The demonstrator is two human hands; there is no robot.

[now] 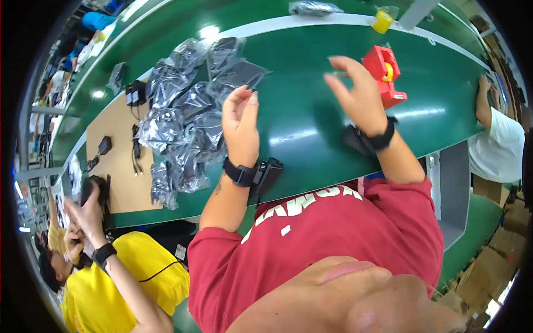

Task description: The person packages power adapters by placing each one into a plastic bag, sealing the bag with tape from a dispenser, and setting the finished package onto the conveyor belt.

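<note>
My left hand [241, 125] hovers over the green table [311, 119] with its fingers spread and nothing in it. It sits just right of a pile of shiny grey plastic bags [186, 108] holding black parts. My right hand [358, 94] is raised over the table, fingers apart, close to the left side of a red tape dispenser [386, 75]. I cannot tell whether a thin strip of clear tape hangs from its fingertips. Each wrist wears a black band with a small black box.
A brown board [119, 166] at the left holds black adapters [135, 93] with cables. A yellow tape roll [382, 22] and another bag [313, 7] lie at the far edge. A person in yellow [125, 277] works at lower left; a person in white [497, 144] stands right.
</note>
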